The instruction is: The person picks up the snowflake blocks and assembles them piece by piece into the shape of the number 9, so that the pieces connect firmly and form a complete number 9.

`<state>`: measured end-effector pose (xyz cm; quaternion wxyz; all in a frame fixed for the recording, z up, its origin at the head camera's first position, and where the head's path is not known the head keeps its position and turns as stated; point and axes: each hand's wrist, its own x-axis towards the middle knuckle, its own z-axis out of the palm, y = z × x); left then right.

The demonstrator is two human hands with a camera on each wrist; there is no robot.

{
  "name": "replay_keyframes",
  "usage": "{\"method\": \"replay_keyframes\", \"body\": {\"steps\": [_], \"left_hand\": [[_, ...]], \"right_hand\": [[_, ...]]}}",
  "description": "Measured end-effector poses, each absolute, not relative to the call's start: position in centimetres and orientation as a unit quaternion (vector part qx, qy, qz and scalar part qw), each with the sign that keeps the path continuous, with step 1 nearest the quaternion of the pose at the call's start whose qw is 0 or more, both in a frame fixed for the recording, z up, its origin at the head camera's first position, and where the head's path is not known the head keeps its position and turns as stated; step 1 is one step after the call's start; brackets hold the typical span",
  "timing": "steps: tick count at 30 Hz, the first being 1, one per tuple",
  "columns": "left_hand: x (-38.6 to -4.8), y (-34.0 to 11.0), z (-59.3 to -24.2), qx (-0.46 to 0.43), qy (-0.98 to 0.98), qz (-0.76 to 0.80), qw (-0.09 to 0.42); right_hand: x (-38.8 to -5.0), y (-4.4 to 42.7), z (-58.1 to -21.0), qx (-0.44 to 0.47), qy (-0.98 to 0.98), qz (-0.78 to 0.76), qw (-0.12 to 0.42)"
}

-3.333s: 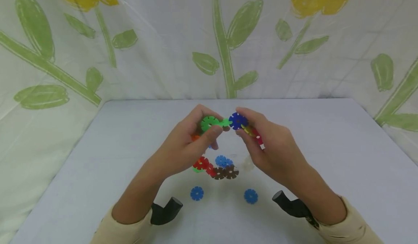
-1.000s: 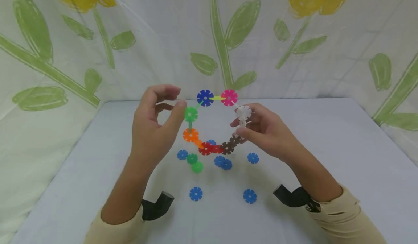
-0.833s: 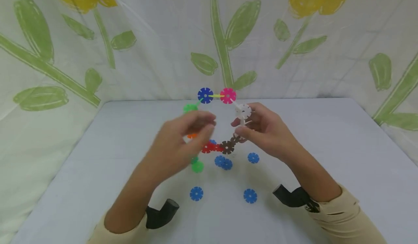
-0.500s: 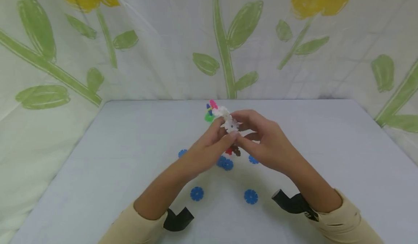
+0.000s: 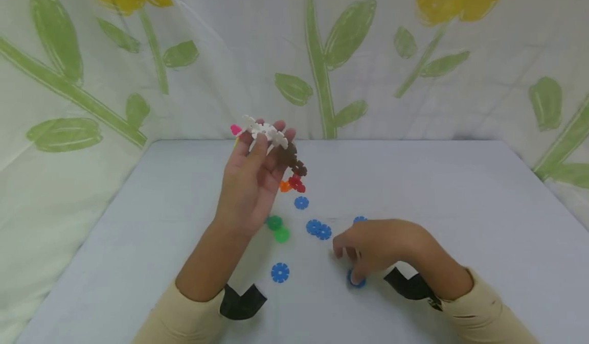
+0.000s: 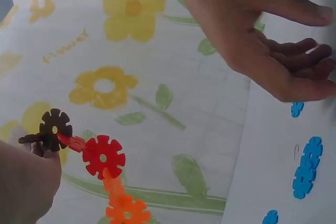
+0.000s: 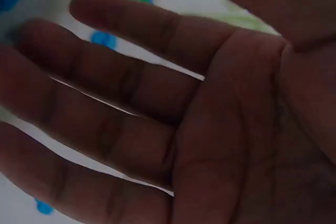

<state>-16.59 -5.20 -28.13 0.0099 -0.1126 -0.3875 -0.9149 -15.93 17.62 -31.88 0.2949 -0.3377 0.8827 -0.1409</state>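
Note:
My left hand [image 5: 246,190] is raised above the table and grips a ring of linked plastic snowflake discs by its white discs [image 5: 264,129], thumb in front. Brown discs [image 5: 296,166], red discs [image 5: 296,183] and an orange disc [image 5: 286,186] hang down on the right. The left wrist view shows the same red disc [image 6: 97,158] linked to orange; part of the ring is hidden behind the hand. My right hand [image 5: 386,244] is low over the table, fingers loosely bent and apart, its thumb over a loose blue snowflake disc [image 5: 356,283].
Loose blue discs lie on the white table [image 5: 184,231]: one at the front [image 5: 279,272], an overlapping pair [image 5: 318,229], another farther back [image 5: 301,202] and one behind my right hand [image 5: 360,219]. Green discs [image 5: 278,229] lie near my left forearm. A flowered curtain [image 5: 230,78] hangs behind.
Both hands held the ring together at the white discs half a second ago. The right hand has let go and moved down towards the front; the left has lifted the ring up and left.

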Motion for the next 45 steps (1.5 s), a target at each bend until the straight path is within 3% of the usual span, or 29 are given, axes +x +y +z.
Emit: {"method": "replay_keyframes", "body": {"steps": [2, 11, 15, 21, 24, 26, 31, 36, 45], "left_hand": [[-16.6, -5.4, -27.9, -0.124, -0.377, -0.918, 0.017], [-16.4, -5.8, -27.5, -0.171, -0.334, -0.926, 0.033], [-16.3, -5.9, -27.5, -0.183, -0.356, -0.915, 0.049], [-16.0, -5.6, -27.6, -0.199, -0.413, -0.886, 0.077], [-15.9, -5.3, -27.7, -0.199, -0.416, -0.884, 0.076], [-15.8, -5.1, -27.7, -0.190, -0.418, -0.886, 0.069], [-15.6, -4.5, -27.9, -0.146, -0.444, -0.883, 0.052], [-15.4, -3.8, -28.5, -0.139, -0.496, -0.856, 0.045], [-14.1, -2.1, -29.4, -0.225, -0.552, -0.800, 0.073]], "right_hand": [[-15.4, 16.8, -32.7, -0.306, 0.891, -0.092, 0.324], [-14.2, 15.9, -33.9, -0.292, 0.919, 0.024, 0.264], [-14.5, 15.9, -34.0, -0.292, 0.917, 0.012, 0.271], [-15.6, 17.2, -32.6, -0.373, 0.862, -0.148, 0.309], [-16.0, 17.6, -31.4, -0.446, 0.801, -0.305, 0.259], [-16.0, 17.6, -30.8, -0.469, 0.756, -0.411, 0.197], [-15.4, 17.0, -30.0, -0.431, 0.665, -0.602, 0.098], [-14.9, 16.3, -30.0, -0.399, 0.611, -0.672, 0.124], [-14.2, 15.6, -30.4, -0.377, 0.591, -0.698, 0.145]]}}
